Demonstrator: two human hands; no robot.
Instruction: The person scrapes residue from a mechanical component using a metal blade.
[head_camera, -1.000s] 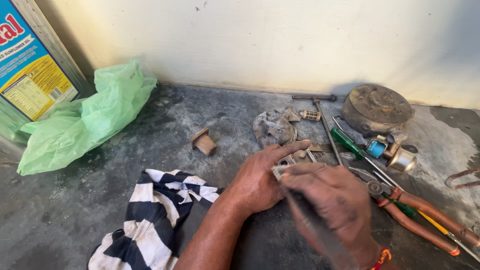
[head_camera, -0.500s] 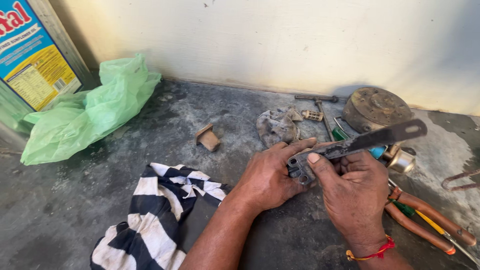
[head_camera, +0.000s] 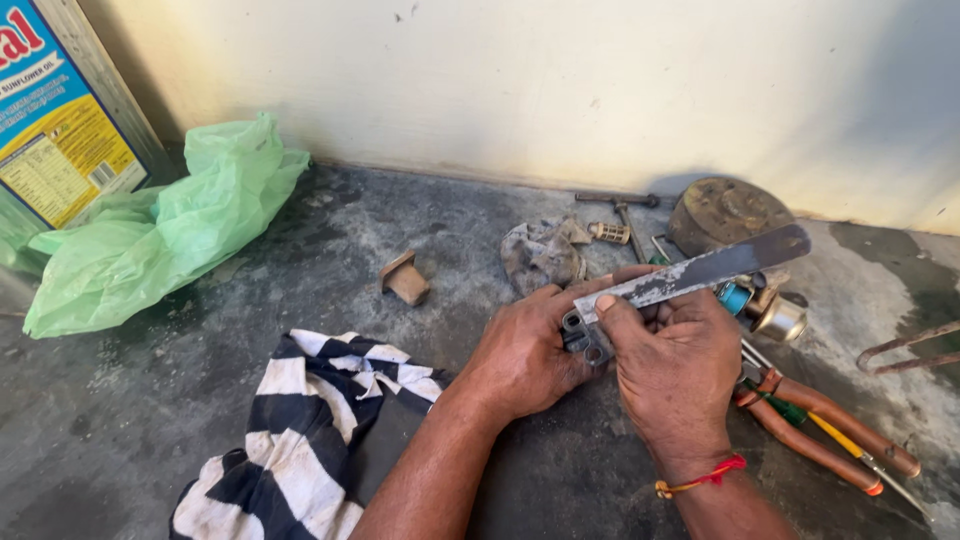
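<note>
My left hand clamps a small metal plate with holes just above the concrete floor. My right hand grips a flat hacksaw blade, edge on the plate. Risk: blade skids off the greasy plate into my left fingers; the plate may also twist loose. Pliers lie just right.

Both forearms are bare, sleeveless, and the right wrist wears a red-and-orange thread band.
</note>
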